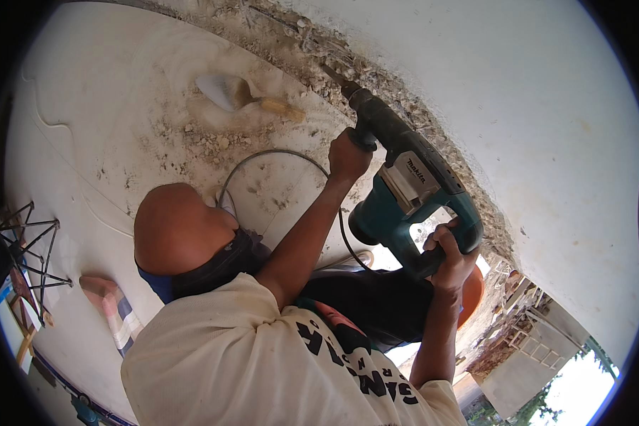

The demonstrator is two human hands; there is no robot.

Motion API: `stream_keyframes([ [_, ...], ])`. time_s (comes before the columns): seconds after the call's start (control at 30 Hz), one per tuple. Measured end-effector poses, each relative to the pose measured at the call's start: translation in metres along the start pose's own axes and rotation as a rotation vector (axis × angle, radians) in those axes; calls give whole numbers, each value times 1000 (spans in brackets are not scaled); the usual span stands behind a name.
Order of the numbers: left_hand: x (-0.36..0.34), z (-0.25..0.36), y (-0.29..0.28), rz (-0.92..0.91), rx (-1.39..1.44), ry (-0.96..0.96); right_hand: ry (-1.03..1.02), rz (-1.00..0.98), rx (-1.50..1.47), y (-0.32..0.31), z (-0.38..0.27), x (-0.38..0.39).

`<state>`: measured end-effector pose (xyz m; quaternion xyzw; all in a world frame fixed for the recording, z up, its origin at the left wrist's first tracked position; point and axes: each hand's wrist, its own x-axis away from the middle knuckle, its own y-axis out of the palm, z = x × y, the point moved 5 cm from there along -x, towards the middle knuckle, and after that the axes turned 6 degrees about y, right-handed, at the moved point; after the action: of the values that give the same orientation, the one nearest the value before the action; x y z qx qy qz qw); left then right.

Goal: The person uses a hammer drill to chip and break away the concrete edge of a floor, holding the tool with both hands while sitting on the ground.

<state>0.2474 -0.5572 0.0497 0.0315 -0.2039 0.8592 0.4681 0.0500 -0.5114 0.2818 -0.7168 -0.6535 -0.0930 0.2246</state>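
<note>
A teal and black rotary hammer (383,202) slants across the upper middle, held in both of my hands. My left hand (351,155) is wrapped round its side handle near the front. Around the looped rear grip close the fingers of my right hand (453,259). The chisel bit (333,74) points up and left at the rough, broken strip (326,50) along the foot of the white wall (532,106). Whether its tip touches the rubble I cannot tell. A trowel (224,91) with a wooden handle lies on the floor left of the bit.
Crumbled rubble and dust (206,145) lie below the trowel. The tool's dark cable (277,151) loops over the floor near my left bare knee (177,227). A black metal frame (39,245) stands far left, near a checked cloth (113,309). A thin white cord (67,145) trails at left.
</note>
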Motion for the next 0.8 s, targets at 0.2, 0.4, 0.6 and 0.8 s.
stream_keyframes([
  [0.2, -1, 1, -2, 19, -12, 8, 61, 2, -28, 0, -3, -3],
  [0.4, -3, -4, -3, 23, 16, 30, 40, -10, -34, 1, -3, -6],
  [0.6, -5, -1, -3, -28, -48, 10, 53, -37, -52, 1, 0, -6],
  [0.8, -6, -2, -3, 10, 13, 37, 46, -50, -28, 3, 0, -7],
])
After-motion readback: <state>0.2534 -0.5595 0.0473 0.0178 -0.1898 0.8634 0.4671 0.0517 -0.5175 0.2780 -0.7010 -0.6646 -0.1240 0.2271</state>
